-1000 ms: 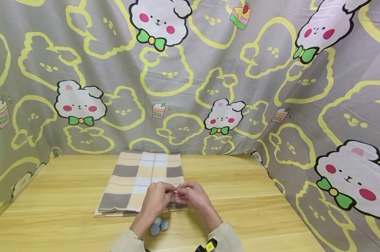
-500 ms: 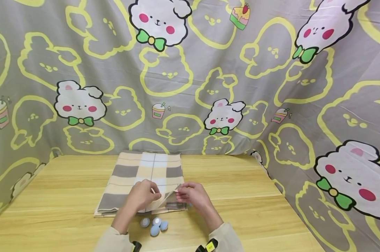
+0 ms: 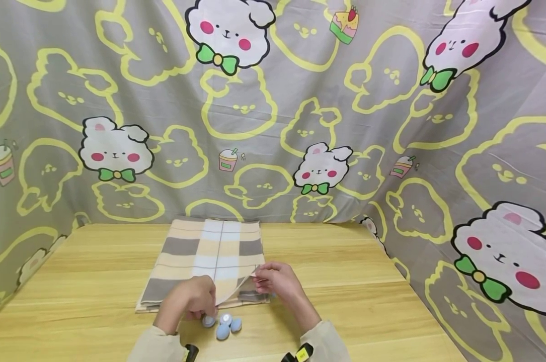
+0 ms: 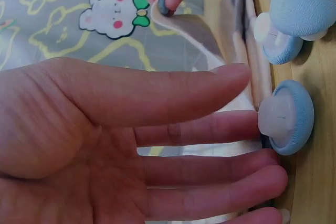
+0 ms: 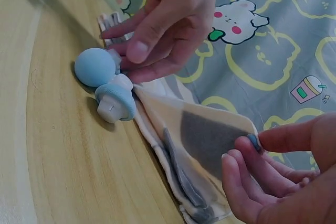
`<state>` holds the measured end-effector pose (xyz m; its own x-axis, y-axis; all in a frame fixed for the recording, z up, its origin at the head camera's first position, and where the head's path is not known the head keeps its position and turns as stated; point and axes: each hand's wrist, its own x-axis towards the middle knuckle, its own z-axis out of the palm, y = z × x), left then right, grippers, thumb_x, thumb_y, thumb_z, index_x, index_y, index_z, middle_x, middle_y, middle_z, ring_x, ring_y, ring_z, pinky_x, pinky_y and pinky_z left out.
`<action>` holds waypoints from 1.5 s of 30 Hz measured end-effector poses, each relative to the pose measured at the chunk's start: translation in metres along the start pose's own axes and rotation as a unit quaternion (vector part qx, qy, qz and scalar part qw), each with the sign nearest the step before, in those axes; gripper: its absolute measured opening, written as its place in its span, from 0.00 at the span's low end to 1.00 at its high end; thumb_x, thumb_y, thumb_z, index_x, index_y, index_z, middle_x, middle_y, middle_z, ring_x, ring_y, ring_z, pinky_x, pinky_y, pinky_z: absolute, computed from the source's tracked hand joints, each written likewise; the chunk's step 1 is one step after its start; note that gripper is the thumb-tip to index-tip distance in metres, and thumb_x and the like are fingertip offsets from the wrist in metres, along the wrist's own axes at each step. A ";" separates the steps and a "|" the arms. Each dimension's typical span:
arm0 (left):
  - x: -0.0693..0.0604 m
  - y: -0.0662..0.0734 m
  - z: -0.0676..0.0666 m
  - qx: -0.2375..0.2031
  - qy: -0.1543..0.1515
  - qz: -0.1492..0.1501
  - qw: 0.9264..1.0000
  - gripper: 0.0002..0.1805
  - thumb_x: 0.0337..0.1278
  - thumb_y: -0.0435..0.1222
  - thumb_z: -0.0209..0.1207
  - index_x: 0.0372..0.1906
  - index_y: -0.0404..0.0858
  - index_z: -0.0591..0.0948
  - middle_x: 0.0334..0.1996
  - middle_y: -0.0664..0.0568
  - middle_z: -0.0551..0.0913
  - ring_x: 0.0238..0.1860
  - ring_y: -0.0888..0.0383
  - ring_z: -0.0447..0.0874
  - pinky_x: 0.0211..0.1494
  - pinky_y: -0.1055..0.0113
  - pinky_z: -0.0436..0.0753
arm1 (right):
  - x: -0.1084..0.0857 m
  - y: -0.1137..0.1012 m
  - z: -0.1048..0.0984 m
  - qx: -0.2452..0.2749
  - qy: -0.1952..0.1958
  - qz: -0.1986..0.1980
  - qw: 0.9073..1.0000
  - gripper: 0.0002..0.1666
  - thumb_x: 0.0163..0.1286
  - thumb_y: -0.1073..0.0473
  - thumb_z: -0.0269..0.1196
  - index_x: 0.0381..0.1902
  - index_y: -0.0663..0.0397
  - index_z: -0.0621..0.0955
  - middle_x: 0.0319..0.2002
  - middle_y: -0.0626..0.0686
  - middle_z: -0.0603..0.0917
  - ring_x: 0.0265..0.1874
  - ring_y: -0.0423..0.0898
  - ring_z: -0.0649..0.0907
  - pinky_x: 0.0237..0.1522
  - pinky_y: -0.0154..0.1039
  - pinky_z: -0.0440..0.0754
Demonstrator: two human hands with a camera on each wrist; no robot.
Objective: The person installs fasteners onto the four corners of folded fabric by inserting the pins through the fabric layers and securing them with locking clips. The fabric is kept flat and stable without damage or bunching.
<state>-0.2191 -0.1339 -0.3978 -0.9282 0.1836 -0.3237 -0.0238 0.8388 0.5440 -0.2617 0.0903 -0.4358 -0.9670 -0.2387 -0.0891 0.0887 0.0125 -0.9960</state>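
A grey curtain (image 3: 245,113) printed with yellow-outlined animals and white rabbits surrounds a wood-grain table (image 3: 336,261), where we see two bare hands. The left hand (image 3: 192,294) is spread wide, fingers nearly straight and thumb apart, just beside a pale-blue knob (image 4: 298,119) with a whitish stem; whether a fingertip touches it, we cannot tell. The right hand (image 3: 277,281) pinches the raised corner of a plaid cloth (image 3: 205,249), a small blue piece (image 5: 253,141) showing between thumb and finger. We find the cloth folded left of the table's centre, checked in cream, grey and white. In front of its near edge, three more knobs (image 3: 223,331) cluster near the first. Pale sleeves (image 3: 155,347) frame the foreground, a black device (image 3: 191,353) near each cuff.
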 end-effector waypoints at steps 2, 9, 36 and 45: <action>0.000 0.000 0.000 0.000 -0.007 -0.002 1.000 0.11 0.47 0.27 0.72 0.22 0.37 0.79 0.20 0.45 0.80 0.22 0.51 0.82 0.26 0.60 0.85 | 0.000 0.000 0.000 -0.001 0.003 -0.002 1.000 0.11 0.70 0.66 0.62 0.44 0.72 0.80 0.32 0.55 0.89 0.27 0.41 0.85 0.36 0.37 0.87; 0.001 0.001 0.001 0.011 -0.006 -0.006 1.000 0.12 0.45 0.25 0.73 0.22 0.36 0.78 0.20 0.44 0.80 0.20 0.50 0.83 0.25 0.59 0.85 | 0.001 0.000 0.000 0.000 0.008 -0.010 1.000 0.11 0.70 0.67 0.62 0.43 0.74 0.80 0.34 0.59 0.89 0.29 0.42 0.86 0.38 0.38 0.87; 0.013 0.004 0.002 -0.071 0.118 0.086 0.987 0.06 0.43 0.26 0.70 0.31 0.34 0.86 0.25 0.51 0.84 0.28 0.56 0.81 0.33 0.62 0.79 | 0.000 0.002 0.000 -0.018 0.007 -0.016 1.000 0.11 0.71 0.67 0.61 0.44 0.75 0.80 0.34 0.58 0.89 0.30 0.43 0.86 0.39 0.39 0.87; 0.022 0.009 0.008 -0.191 0.145 0.112 0.964 0.04 0.55 0.29 0.67 0.31 0.34 0.82 0.22 0.49 0.84 0.23 0.56 0.83 0.28 0.65 0.80 | 0.000 0.003 0.002 -0.021 0.009 -0.015 1.000 0.11 0.71 0.66 0.61 0.44 0.74 0.80 0.33 0.58 0.89 0.30 0.43 0.86 0.40 0.41 0.87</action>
<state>-0.2370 -0.1183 -0.4065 -0.9893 0.1411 0.0357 0.1064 0.5343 0.8386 -0.2611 0.0887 -0.4386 -0.9731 -0.2229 -0.0589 0.0496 0.0469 -0.9977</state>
